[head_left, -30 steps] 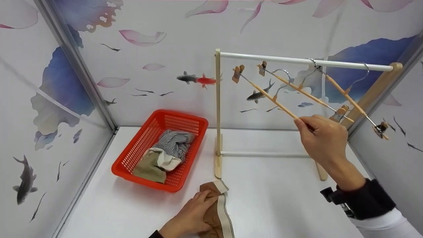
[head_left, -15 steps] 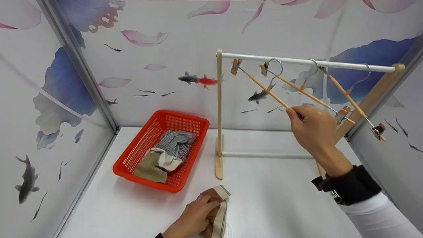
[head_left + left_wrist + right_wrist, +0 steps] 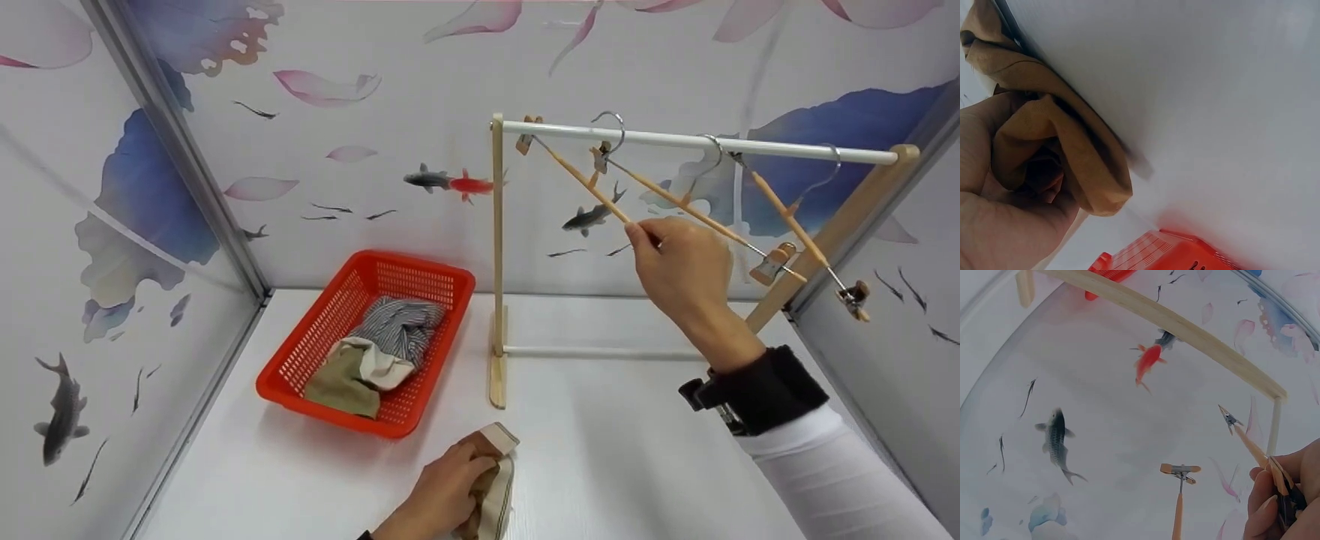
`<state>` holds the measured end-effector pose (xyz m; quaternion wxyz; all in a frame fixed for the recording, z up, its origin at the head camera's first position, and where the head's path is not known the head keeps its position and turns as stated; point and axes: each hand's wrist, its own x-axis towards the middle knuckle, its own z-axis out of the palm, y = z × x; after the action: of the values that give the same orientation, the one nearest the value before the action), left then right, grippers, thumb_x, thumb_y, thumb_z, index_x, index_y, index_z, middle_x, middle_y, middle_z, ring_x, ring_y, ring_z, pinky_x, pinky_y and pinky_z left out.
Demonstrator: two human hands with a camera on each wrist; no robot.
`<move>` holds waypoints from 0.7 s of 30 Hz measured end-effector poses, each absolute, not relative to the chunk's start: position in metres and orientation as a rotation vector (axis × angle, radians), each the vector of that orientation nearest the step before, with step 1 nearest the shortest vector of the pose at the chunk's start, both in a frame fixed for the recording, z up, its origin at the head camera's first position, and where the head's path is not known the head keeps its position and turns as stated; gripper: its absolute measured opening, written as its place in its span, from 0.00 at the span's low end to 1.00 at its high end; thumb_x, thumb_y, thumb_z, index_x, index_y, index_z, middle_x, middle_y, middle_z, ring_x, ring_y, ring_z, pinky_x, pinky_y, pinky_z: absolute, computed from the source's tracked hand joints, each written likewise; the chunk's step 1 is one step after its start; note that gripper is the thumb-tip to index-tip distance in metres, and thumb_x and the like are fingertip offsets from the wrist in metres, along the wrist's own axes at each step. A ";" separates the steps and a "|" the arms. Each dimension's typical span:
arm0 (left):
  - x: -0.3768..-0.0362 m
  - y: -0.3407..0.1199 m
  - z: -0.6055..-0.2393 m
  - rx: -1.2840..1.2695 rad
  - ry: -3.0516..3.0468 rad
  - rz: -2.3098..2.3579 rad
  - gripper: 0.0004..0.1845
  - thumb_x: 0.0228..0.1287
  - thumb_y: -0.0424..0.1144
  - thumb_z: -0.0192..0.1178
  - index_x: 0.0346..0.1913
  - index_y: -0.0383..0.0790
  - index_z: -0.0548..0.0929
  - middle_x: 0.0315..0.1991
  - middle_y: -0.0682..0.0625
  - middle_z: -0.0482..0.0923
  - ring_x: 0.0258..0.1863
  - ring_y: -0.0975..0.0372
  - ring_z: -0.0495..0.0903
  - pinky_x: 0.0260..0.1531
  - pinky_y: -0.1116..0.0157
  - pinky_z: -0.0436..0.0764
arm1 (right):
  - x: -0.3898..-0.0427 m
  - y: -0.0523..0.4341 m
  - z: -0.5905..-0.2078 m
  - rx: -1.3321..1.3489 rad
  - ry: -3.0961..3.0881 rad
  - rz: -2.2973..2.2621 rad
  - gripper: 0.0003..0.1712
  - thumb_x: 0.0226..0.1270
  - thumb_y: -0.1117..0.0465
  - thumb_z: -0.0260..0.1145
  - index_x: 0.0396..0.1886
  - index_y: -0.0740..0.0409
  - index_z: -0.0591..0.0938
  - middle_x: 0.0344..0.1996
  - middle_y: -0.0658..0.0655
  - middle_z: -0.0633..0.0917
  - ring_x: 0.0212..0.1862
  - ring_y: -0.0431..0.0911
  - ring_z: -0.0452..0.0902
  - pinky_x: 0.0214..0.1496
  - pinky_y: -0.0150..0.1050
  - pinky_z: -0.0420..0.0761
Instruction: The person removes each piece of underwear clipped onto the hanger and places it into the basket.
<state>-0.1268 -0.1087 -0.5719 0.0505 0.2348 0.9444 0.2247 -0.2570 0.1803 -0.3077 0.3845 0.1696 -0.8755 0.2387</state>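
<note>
My right hand (image 3: 682,262) grips the near end of a wooden clip hanger (image 3: 577,176), its fingers curled round the clip in the right wrist view. The hanger's metal hook (image 3: 616,127) is at the white rail (image 3: 660,138) of a clothes rack; whether it bears on the rail I cannot tell. Low in the head view, my left hand (image 3: 439,487) holds a brown garment with a cream striped edge on the table. The left wrist view shows this brown cloth (image 3: 1098,174) bunched between thumb and fingers.
Two more clip hangers, a middle one (image 3: 705,217) and a right one (image 3: 784,214), hang from the rail. A red basket (image 3: 337,418) left of the rack's wooden post (image 3: 497,247) contains a striped cloth (image 3: 397,326) and an olive-and-cream cloth (image 3: 341,382). Printed panels enclose the table.
My right hand has moved up and left with the hanger, bringing its hook from below the rail up to it. The left hand has shifted slightly, gathering the brown garment.
</note>
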 end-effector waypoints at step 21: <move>-0.126 -0.109 -0.574 0.683 2.859 0.718 0.27 0.56 0.24 0.70 0.59 0.46 0.87 0.51 0.55 0.78 0.53 0.63 0.77 0.50 0.59 0.84 | -0.266 0.175 -0.318 0.406 -2.295 0.645 0.10 0.72 0.62 0.70 0.37 0.65 0.92 0.25 0.62 0.87 0.22 0.55 0.77 0.21 0.44 0.66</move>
<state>-0.1261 -0.1094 -0.5739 0.0577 0.2252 0.9433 0.2368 -0.2660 0.1750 -0.3177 0.3537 0.1572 -0.8877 0.2493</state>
